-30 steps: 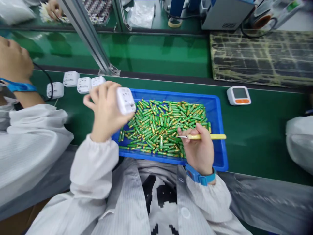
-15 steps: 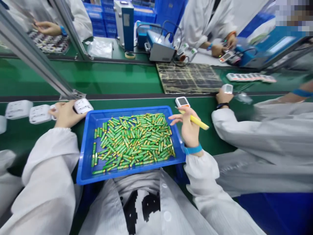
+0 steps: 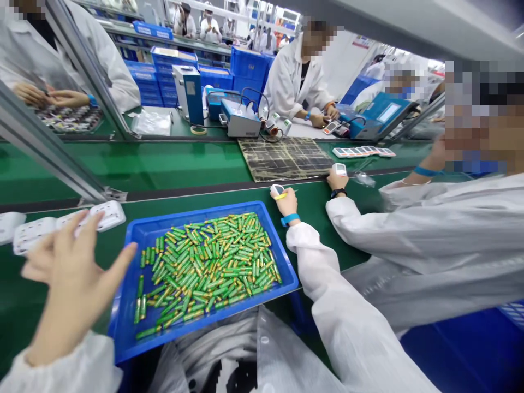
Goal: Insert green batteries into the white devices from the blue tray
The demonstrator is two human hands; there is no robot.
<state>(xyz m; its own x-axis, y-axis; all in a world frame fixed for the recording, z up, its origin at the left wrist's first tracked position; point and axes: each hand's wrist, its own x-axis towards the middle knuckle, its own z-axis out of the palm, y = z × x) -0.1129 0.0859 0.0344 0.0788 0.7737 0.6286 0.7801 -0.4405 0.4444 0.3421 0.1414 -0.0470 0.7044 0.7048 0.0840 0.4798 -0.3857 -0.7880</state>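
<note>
My left hand (image 3: 77, 273) hangs in the air over the left side of the blue tray, fingers spread, holding nothing. Behind it, white square device housings with open battery slots lie in a row, and the nearest white housing (image 3: 107, 215) is by my fingertips. Many green and gold AAA-size batteries (image 3: 208, 262) lie loose in the blue tray (image 3: 196, 214) in front of me. Beyond the tray's far right corner, my right hand (image 3: 287, 203) closes around a small white device with a dark screen (image 3: 277, 189). A slim yellow pen-like tool (image 3: 281, 196) is also in that hand.
A co-worker's hand (image 3: 338, 180) at right holds another white device (image 3: 339, 168). Across the green bench lie a dark scratched panel (image 3: 289, 158) and a row of white devices (image 3: 363, 152). A metal post (image 3: 61, 147) rises at left. Blue-grey instruments (image 3: 241, 119) stand at the back.
My left hand has come off the white housings and opened toward me. My right hand has moved from the tray edge onto the white device. The view has tilted up and turned right.
</note>
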